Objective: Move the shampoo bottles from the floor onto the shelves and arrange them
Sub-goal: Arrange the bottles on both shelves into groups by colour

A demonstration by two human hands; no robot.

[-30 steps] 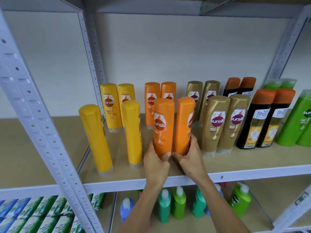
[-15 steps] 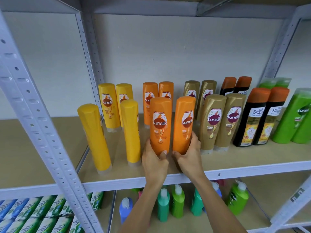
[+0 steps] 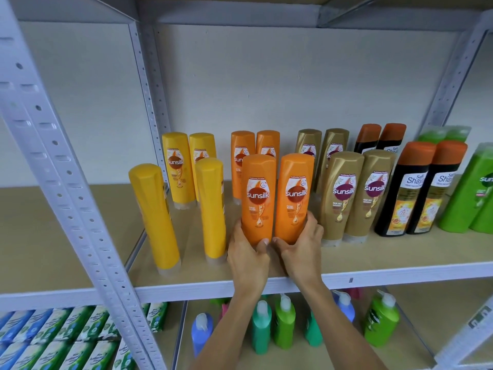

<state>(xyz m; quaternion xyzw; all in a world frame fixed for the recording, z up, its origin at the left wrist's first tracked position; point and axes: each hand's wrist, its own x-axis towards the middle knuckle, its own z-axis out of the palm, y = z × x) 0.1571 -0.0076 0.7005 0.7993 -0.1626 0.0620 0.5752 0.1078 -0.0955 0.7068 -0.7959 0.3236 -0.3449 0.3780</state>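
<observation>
Two orange Sunsilk bottles stand side by side at the front of the tan shelf, labels facing me. My left hand grips the base of the left orange bottle. My right hand grips the base of the right orange bottle. Behind them stand two more orange bottles. To the left are yellow bottles: two at the back and two in front turned with plain sides out. Gold bottles stand just right of my right hand.
Black bottles with orange caps and green bottles fill the shelf's right end. A grey slotted upright crosses the left foreground. On the lower shelf stand pump bottles and stacked soap boxes.
The right orange bottle has been turned until its label faces fully forward. Both hands stay at the bottles' bases.
</observation>
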